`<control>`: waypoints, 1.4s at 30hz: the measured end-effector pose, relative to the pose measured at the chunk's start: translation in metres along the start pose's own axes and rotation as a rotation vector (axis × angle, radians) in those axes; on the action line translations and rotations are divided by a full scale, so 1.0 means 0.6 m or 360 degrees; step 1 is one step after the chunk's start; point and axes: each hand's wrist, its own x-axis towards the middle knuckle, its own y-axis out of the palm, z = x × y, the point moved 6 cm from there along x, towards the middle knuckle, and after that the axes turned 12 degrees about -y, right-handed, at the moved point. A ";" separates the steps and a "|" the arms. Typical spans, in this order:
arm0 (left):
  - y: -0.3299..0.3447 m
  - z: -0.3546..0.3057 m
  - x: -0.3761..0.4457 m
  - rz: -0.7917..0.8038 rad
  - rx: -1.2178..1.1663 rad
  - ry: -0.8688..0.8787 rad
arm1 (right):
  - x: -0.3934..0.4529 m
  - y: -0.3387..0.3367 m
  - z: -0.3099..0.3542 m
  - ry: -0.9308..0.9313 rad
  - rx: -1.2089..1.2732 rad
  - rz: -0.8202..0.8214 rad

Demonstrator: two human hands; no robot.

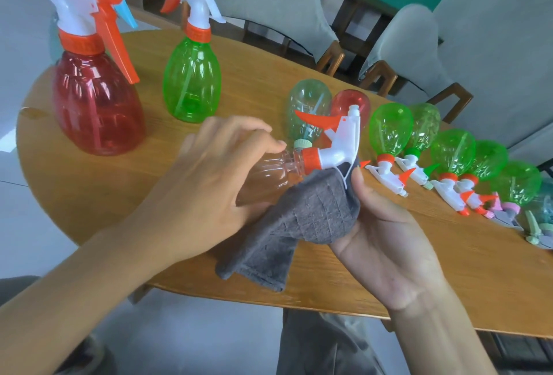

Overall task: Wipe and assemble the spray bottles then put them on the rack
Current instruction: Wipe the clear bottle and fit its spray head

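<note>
Left hand: your left hand (215, 171) curls over the body of a clear, pinkish spray bottle (269, 177), fingers wrapped round its upper side, holding it on its side above the table.
Right hand: your right hand (386, 243) lies palm up with a grey cloth (311, 216) draped across it; the thumb pinches the cloth against the white trigger head (341, 147) of that bottle.
Held bottle: its orange collar and orange trigger point away from you, and the cloth sits under its neck, touching it.
Upright bottles: 2 assembled ones stand at the far left of the wooden table (209, 255), a red bottle (95, 105) nearest you and a green bottle (193, 78) just beyond it.
Behind the red one: a blue trigger shows, its bottle mostly hidden.
Row on the right: a line of bottles lies on its side, heads toward you, starting with a pale green bottle (308, 111) and running mostly bright green toward the right edge.
Background: grey upholstered chairs (269, 0) stand past the table.
</note>
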 end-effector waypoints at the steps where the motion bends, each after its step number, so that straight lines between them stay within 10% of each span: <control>1: 0.001 0.001 0.000 -0.0003 0.0026 0.0004 | 0.001 0.001 0.000 -0.0002 -0.0011 0.0026; 23: 0.013 0.003 0.000 0.0039 -0.0019 0.0065 | 0.009 -0.027 0.019 -0.0070 -0.0361 0.0069; 42: 0.012 -0.010 -0.002 0.0097 0.0097 0.0050 | 0.004 -0.063 0.071 -0.0621 -0.0371 -0.0471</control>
